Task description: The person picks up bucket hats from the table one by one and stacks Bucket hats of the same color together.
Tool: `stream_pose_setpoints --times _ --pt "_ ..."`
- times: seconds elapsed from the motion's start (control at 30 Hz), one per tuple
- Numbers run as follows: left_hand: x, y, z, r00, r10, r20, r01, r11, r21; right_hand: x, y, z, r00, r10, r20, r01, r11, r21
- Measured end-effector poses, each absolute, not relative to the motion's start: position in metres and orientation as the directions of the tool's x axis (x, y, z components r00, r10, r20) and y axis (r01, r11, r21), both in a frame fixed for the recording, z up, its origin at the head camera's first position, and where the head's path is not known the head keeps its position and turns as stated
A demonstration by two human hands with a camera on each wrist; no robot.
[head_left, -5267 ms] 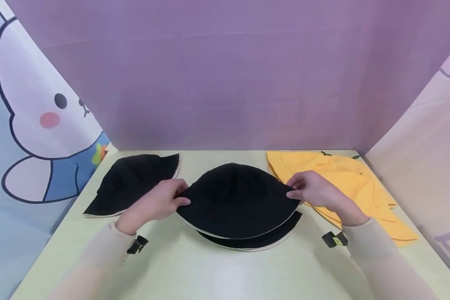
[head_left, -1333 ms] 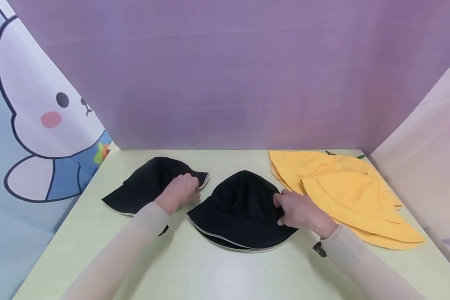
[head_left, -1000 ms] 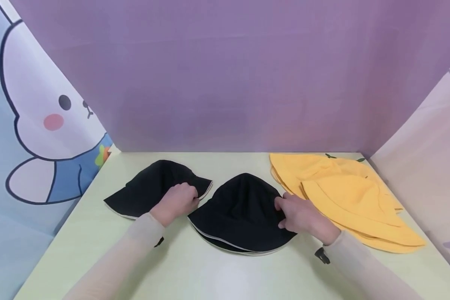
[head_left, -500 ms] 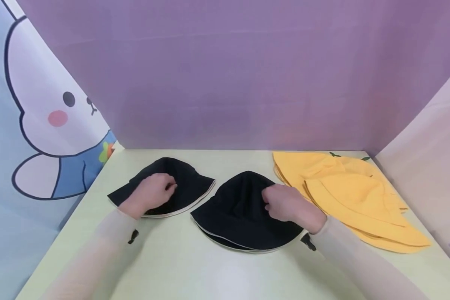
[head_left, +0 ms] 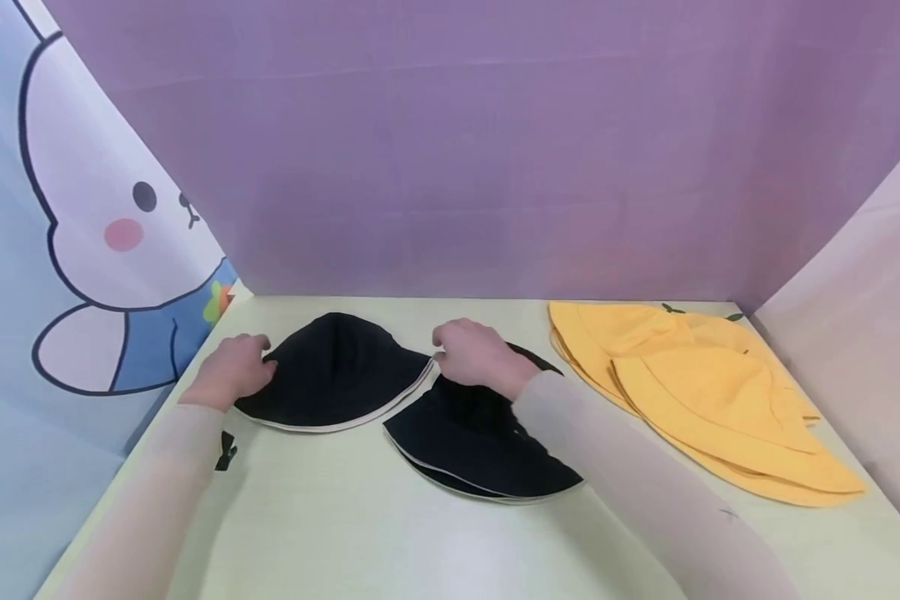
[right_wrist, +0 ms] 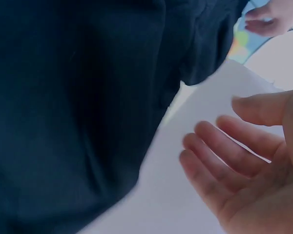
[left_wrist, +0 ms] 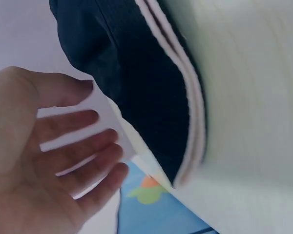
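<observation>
Purple cloth (head_left: 457, 158) and cartoon sheeting (head_left: 82, 350) screen a table (head_left: 315, 517) into a booth

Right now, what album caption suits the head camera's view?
Left hand and right hand near black hats, with yellow hats overlapping farther right on a pale table.

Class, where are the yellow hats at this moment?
In the head view, the yellow hats lie on the table at the right, near the purple backdrop, right of the black hats.
</observation>
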State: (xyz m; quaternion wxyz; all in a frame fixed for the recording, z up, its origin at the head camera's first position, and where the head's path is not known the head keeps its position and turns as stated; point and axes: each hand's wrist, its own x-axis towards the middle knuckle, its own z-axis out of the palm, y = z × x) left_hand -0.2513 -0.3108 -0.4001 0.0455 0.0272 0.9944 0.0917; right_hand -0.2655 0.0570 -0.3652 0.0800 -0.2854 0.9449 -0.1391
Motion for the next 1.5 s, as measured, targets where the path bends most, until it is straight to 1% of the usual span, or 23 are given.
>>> stream_pose_setpoints --times 0.13,0.27,0.4,0.47,0.6,0.73,0.8,1.0,1.27,1.4,1.5 --pt "-0.248 -0.328 -0.402 -0.982 0.035 -0.187 -0.002 0.981 0.193 -0.275 0.036 -0.378 -0.830 -0.549 -0.100 -0.489 0.802 -0.344" --pt "-0.246 -0.338 -0.402 -0.966 0.034 -0.255 -0.022 0.976 0.215 -0.282 0.022 -0.392 -0.841 -0.524 -0.133 -0.458 0.821 -0.341" --pt "-0.246 -0.341 -0.405 -0.956 0.011 -0.292 -0.067 0.964 0.256 -0.285 0.015 -0.402 -0.843 -0.506 -0.180 -0.421 0.831 -0.363" --pt "-0.247 -0.342 -0.406 -0.955 0.003 -0.297 -0.083 0.958 0.276 -0.285 0.013 -0.406 -0.846 -0.500 -0.185 -0.402 0.826 -0.395" --pt "-0.245 -0.344 -0.407 -0.963 0.005 -0.270 -0.080 0.950 0.302 -0.286 0.008 -0.409 -0.870 -0.466 -0.159 -0.334 0.796 -0.505" --pt "-0.242 -0.347 -0.402 -0.979 0.017 -0.205 -0.056 0.938 0.343 -0.285 0.004 -0.408 -0.911 -0.401 -0.098 -0.251 0.727 -0.639" --pt "-0.240 -0.348 -0.397 -0.985 0.015 -0.173 -0.050 0.930 0.364 -0.283 0.003 -0.406 -0.924 -0.378 -0.059 -0.240 0.693 -0.680" --pt "-0.233 -0.345 -0.381 -0.991 0.009 -0.136 -0.046 0.919 0.392 -0.278 0.010 -0.394 -0.934 -0.358 -0.004 -0.232 0.612 -0.756" --pt "-0.227 -0.334 -0.366 -0.997 0.028 -0.070 -0.001 0.926 0.379 -0.273 0.036 -0.382 -0.936 -0.342 -0.081 -0.115 0.516 -0.849" --pt "-0.229 -0.318 -0.355 -0.997 0.065 -0.037 0.047 0.931 0.363 -0.269 0.052 -0.374 -0.940 -0.320 -0.114 -0.062 0.492 -0.868" --pt "-0.230 -0.306 -0.345 -0.996 0.087 -0.029 0.070 0.929 0.363 -0.267 0.066 -0.368 -0.946 -0.305 -0.113 -0.054 0.490 -0.870"
